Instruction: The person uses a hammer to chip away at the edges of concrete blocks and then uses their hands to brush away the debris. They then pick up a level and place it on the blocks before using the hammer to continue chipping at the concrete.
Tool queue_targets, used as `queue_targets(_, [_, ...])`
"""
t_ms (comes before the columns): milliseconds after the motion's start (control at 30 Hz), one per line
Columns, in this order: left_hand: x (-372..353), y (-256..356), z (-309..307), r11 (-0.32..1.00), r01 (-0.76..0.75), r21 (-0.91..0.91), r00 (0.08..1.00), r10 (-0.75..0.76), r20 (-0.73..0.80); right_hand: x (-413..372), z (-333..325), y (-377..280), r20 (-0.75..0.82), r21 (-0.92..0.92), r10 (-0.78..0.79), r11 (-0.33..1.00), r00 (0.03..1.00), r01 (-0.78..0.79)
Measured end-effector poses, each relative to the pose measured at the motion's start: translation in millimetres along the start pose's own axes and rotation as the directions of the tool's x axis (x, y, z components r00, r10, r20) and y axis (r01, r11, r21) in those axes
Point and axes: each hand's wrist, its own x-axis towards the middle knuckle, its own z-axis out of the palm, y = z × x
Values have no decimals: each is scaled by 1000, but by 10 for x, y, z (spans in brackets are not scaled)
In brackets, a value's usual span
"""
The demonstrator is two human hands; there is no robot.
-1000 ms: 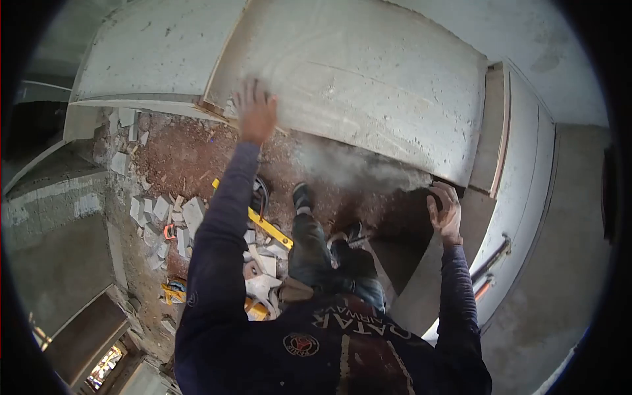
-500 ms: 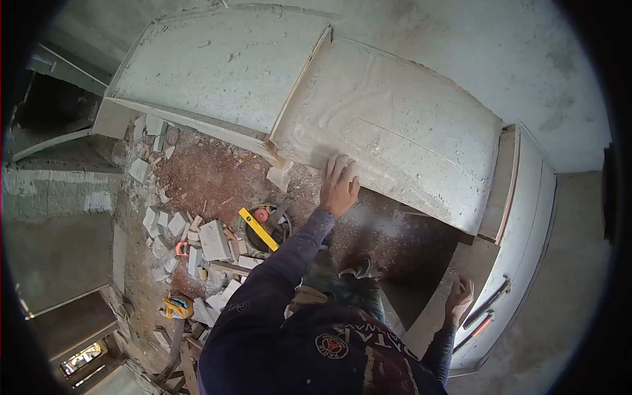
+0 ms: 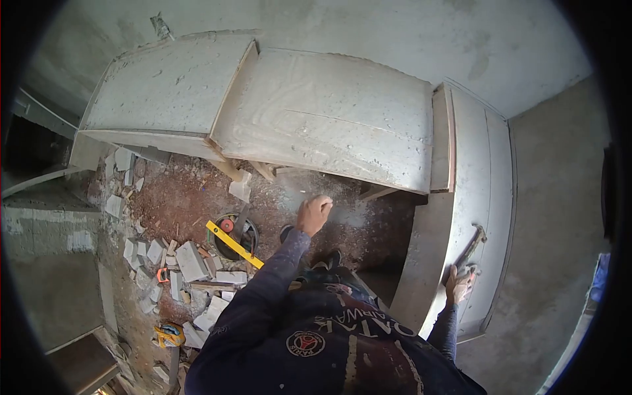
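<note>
My left hand [image 3: 315, 214] hovers over the rubble floor, in front of the middle slab [image 3: 329, 118]. Its fingers are curled in, and I see nothing in them. On the right, my right hand [image 3: 460, 284] is at the long side slab [image 3: 484, 168], fingers bent and closed. A hammer [image 3: 472, 245] lies there, its head away from me and its handle end running to the fingers. Part of a second tool may be under the hand, but whether the hand grips it or the hammer I cannot make out.
Below on the left stands a round bucket [image 3: 248, 230] with a yellow spirit level [image 3: 234, 243] across it. Broken white blocks [image 3: 191, 262] and a yellow bag [image 3: 170, 334] litter the floor. A raised board [image 3: 232, 92] separates two slabs.
My left hand has left the middle slab's front edge and curled closed. My right hand has come down beside the hammer, and the orange-marked tool is now hidden. My view has shifted to the right.
</note>
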Motion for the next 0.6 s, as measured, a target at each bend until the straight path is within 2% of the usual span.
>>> queue_targets(33, [-148,30,54,997,70,30,997,-69,-47,0,-53,42,-18,-31,-140,990,990,140])
queue_targets(67, [-276,23,45,989,137,58,987,-131,-91,-102,-248,-91,14,140,-118,984,993,115])
queue_targets(100, [-392,10,-10,984,148,95,984,-137,-112,-131,-354,-182,65,19,-120,993,991,119])
queue_targets(133, [-498,-31,-75,980,153,130,983,-138,-120,-134,-231,-148,-77,13,-178,984,981,179])
queue_targets(167, [-602,-146,-156,980,95,178,986,-67,-154,49,-35,29,20,182,-183,967,983,177])
queue_targets(200, [-676,-270,-237,974,43,221,980,3,-200,91,61,89,-20,228,-190,955,982,189])
queue_targets(300, [-893,-419,-585,967,199,159,928,-134,-346,384,275,282,4,134,-276,953,961,273])
queue_targets(333, [-953,-502,-683,964,236,122,897,-168,-408,441,286,319,-11,188,-255,949,967,252])
queue_targets(467, [-937,-700,-1023,937,347,32,835,-293,-466,597,305,275,-56,398,-165,901,985,173])
queue_targets(500, [-877,-736,-1074,941,339,10,798,-282,-532,427,-79,24,112,563,-107,826,988,25])
queue_targets(533, [-800,-789,-1121,944,330,-13,755,-272,-597,285,-413,-272,180,552,-31,830,983,-75])
queue_targets(600, [-581,-927,-1183,924,379,-58,721,-334,-607,195,-656,-538,248,717,-66,683,967,-137])
